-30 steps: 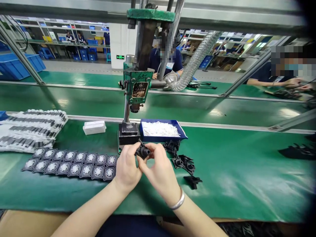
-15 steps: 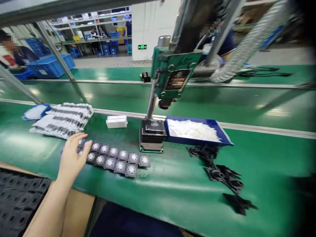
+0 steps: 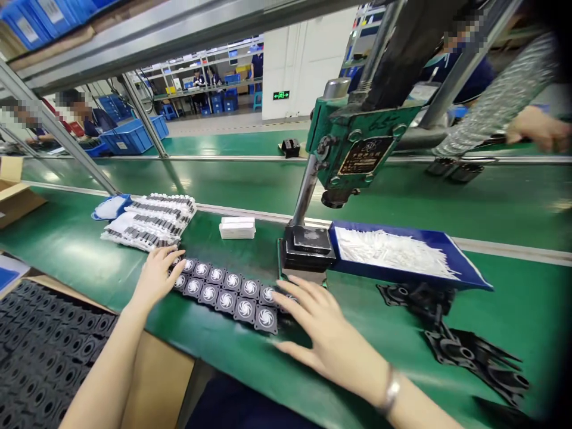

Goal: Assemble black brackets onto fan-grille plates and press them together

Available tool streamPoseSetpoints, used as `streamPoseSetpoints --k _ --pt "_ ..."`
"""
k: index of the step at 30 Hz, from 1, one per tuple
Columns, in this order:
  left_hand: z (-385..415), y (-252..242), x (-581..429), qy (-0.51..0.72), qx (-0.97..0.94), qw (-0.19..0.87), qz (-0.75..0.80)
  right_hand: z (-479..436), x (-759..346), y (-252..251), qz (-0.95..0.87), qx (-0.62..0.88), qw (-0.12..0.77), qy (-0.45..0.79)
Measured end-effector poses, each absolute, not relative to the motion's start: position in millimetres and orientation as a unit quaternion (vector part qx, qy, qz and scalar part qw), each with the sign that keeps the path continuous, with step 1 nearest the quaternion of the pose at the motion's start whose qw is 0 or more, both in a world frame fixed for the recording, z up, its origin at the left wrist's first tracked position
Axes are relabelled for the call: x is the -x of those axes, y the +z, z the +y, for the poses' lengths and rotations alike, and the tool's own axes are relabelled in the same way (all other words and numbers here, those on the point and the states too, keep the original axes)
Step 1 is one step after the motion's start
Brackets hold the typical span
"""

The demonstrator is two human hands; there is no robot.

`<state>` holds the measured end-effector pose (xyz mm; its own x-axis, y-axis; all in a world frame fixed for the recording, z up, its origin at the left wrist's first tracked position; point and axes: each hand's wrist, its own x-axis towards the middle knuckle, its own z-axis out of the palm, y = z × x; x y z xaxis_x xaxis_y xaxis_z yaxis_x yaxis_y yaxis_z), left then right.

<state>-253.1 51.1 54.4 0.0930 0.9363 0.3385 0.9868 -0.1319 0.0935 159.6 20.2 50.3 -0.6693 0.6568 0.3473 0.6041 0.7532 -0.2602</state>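
Two rows of square black fan parts (image 3: 226,300) with white swirl centres lie side by side on the green bench. My left hand (image 3: 157,275) is at the left end of the rows, fingers apart and bent over the end pieces. At the right end, my right hand (image 3: 319,333) spreads its fingers, the fingertips over the last pieces of the back row and partly hiding them. Neither hand grips anything that shows. Just behind my right hand stands the black base block (image 3: 308,247) of a green press (image 3: 357,143).
A blue tray (image 3: 473,275) of white strips lies right of the press, with loose black brackets (image 3: 456,351) in front. White-and-black bundles (image 3: 152,220) and a white block (image 3: 237,227) sit behind the rows. A box of black parts (image 3: 49,351) is at lower left. A person's hand (image 3: 538,128) shows across the bench.
My right hand has come into view and reached the right end of the rows. My left hand stays at the left end. The view has shifted, moving the bench items rightward in the picture.
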Motion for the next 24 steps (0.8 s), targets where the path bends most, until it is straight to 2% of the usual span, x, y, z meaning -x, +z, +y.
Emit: streamPoseSetpoints --k 8,24 --pt "30.2 49.0 262.2 -0.156 0.720 0.080 -0.671 25.5 -114.1 20.1 -0.906 0.347 0.213 0.119" --pt "28.3 60.1 333.9 -0.180 0.747 0.090 -0.633 25.7 -46.2 31.7 -0.909 0.319 0.203 0.176"
